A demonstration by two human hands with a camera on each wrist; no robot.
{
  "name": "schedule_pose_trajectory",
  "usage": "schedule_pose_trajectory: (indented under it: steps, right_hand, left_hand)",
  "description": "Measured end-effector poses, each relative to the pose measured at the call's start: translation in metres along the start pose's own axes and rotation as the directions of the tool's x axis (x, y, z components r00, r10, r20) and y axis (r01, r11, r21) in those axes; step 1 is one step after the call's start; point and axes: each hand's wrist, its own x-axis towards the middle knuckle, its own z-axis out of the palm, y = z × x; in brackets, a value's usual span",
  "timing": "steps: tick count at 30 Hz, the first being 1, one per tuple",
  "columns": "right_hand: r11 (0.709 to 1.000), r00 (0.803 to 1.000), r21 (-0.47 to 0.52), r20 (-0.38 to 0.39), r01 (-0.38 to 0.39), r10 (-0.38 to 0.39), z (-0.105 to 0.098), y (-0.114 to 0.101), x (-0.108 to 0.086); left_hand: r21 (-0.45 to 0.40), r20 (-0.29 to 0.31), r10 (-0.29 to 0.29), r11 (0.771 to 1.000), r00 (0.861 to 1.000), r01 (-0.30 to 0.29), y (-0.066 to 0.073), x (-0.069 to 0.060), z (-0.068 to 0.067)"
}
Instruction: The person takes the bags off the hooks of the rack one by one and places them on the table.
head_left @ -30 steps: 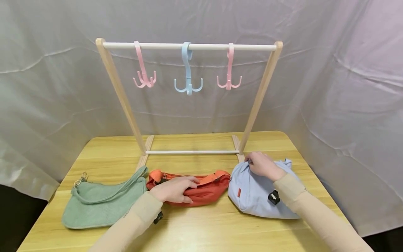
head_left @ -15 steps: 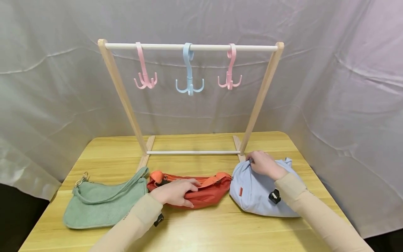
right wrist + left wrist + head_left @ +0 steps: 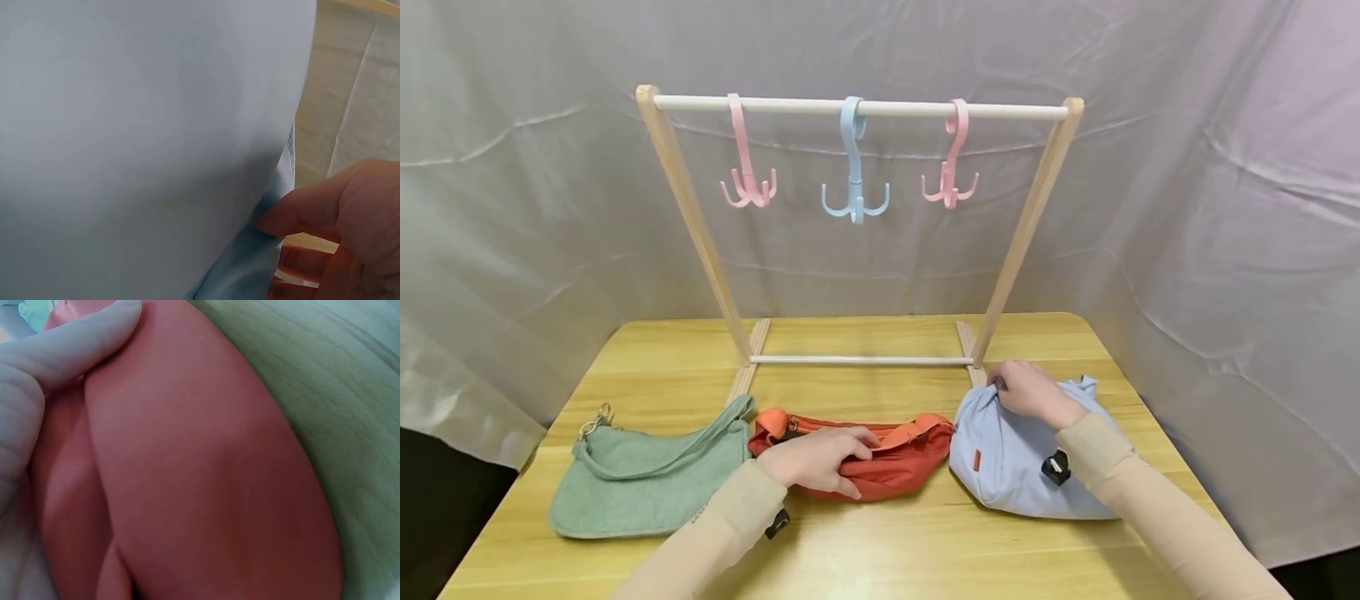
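On the table at the middle lies a red shoulder bag (image 3: pixel 898 471) with an orange strap (image 3: pixel 904 433). My left hand (image 3: pixel 820 458) lies over it, thumb on the front and fingers bent over the strap, holding the cloth; the left wrist view shows the thumb (image 3: pixel 94 337) against the red fabric. To the right, a light blue bag (image 3: pixel 1011 467) with a small red tag slumps on the table. My right hand (image 3: pixel 1033 392) pinches its upper edge, and the right wrist view shows thumb and fingers (image 3: pixel 306 262) at the fabric's rim.
A green shoulder bag (image 3: pixel 647 475) lies at the left. Behind the bags stands a wooden rack (image 3: pixel 1033 200) with a white top bar (image 3: pixel 790 106), from which two pink hooks (image 3: pixel 748 187) and one blue hook (image 3: pixel 855 175) hang. Grey curtains (image 3: pixel 865 275) surround the table.
The head view has shifted slightly. Both hands stay where they were on the red and light blue bags.
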Motion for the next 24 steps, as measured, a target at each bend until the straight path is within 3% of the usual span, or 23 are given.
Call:
schedule_pose_trajectory:
  steps: [8, 13, 16, 19, 24]
  right_hand:
    - [1.0, 0.999, 0.022, 0.036, 0.013, -0.013, -0.003, 0.003, -0.003]
    - [0.997, 0.998, 0.076, 0.058, 0.022, -0.027, -0.007, 0.004, -0.004]
    - [0.994, 0.998, 0.106, 0.051, 0.021, -0.026, -0.011, 0.004, -0.006]
    - [0.992, 0.999, 0.126, 0.016, 0.025, -0.027, -0.015, 0.008, -0.007]
    - [0.991, 0.998, 0.132, -0.048, 0.037, -0.031, -0.028, 0.015, -0.008]
  left_hand:
    - [0.001, 0.006, 0.022, 1.0, 1.0, -0.022, -0.001, 0.0, 0.0]
    - [-0.111, -0.014, -0.002, 0.994, 1.0, 0.0, -0.003, -0.004, -0.007]
    - [-0.174, -0.054, -0.007, 0.985, 0.999, -0.002, -0.006, -0.008, -0.016]
    - [-0.18, -0.113, -0.011, 0.984, 0.993, -0.01, -0.01, -0.015, -0.029]
    - [-0.131, -0.184, -0.1, 0.988, 0.978, 0.077, -0.025, -0.034, -0.055]
